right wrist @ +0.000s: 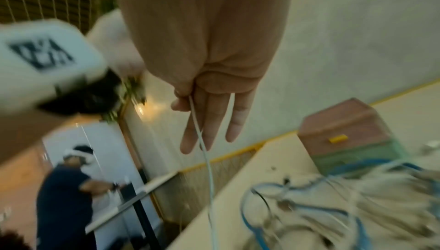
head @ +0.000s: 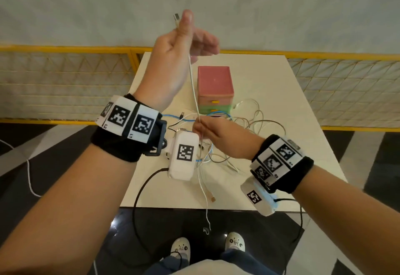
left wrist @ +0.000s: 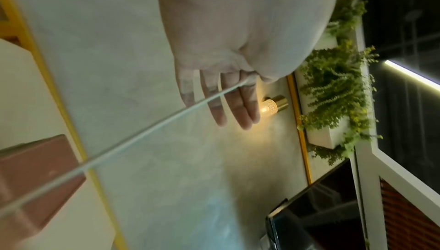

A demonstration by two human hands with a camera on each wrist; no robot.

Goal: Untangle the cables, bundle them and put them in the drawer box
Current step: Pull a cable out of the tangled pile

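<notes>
Head view: both hands' fingers pinching white cable (head: 194,88), drawer box (head: 215,89) shut.

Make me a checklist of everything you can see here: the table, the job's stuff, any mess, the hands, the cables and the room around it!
Surface: pale table, cables and box on it.
Job's things: drawer box, pink on top, green below, drawers closed; white cable lifted out and held straight.
Clutter: nothing seen besides the cable pile.
Grippers: left hand raised, pinching the white cable near its plug; right hand pinching it lower down.
Cables: tangled pile of white, blue and black cables in front of the box; one white end hangs off the table's near edge.
Surroundings: yellow railing, grey wall, plants, another person in the background.
</notes>
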